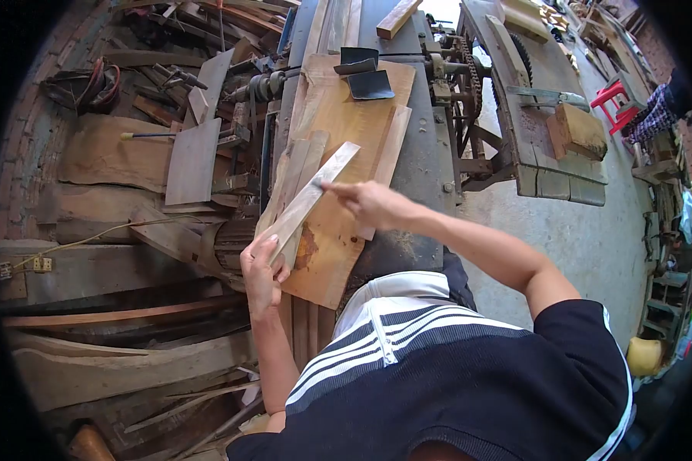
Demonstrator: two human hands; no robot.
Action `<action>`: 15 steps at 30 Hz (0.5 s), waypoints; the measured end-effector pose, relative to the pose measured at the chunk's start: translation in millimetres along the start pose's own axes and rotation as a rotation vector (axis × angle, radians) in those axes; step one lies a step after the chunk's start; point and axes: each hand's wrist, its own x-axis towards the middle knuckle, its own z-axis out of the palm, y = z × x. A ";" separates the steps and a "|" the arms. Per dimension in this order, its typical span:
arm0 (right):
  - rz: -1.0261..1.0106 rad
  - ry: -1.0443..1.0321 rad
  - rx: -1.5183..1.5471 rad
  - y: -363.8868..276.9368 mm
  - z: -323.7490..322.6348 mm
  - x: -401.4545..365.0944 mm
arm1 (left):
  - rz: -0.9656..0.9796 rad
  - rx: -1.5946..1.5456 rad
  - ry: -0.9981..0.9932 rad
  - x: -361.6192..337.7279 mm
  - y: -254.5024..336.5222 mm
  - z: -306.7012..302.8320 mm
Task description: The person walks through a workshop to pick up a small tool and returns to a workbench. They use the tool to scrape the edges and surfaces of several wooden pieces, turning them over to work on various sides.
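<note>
My left hand is closed around the lower end of a pale wooden strip, which slants up and to the right. Partway along that strip, my right hand presses with its index finger forward and its other fingers curled. A small dark patch shows under the fingertip; blur hides what it is. Beneath both hands lies a wide brown board with a darker stain. More narrow wooden strips rest beside the held one. Bent black sheets, perhaps sandpaper, lie at the board's far end.
The board sits on a metal machine bed. Right of it are chains and gears and another worktop bearing a wood block. Scrap planks crowd the left side, near a motor. A red stool and part of another person appear far right.
</note>
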 end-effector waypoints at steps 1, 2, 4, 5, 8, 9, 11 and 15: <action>-0.001 -0.002 0.004 3.9 -1.5 4.5 | -0.002 0.003 0.002 1.3 -0.7 -1.0; -0.029 0.020 0.025 15.6 -3.0 11.9 | -0.002 -0.005 -0.020 0.5 -2.3 -2.5; -0.193 0.250 0.007 79.0 7.3 54.4 | 0.007 -0.014 -0.044 -2.2 -2.6 -1.0; -0.174 0.325 0.008 94.3 2.9 67.0 | 0.009 -0.001 -0.011 -4.5 -1.9 3.3; 0.071 0.077 0.016 47.4 -14.1 44.1 | 0.015 0.007 0.024 -3.7 1.3 4.3; 0.017 0.060 0.027 36.2 -1.2 33.4 | 0.006 0.003 0.031 -3.2 0.6 4.6; -0.119 0.098 -0.078 30.3 5.0 29.4 | 0.005 0.001 0.019 -0.7 0.6 3.9; 0.024 0.200 0.084 55.2 -23.2 43.4 | 0.004 0.026 0.020 -5.6 1.0 5.3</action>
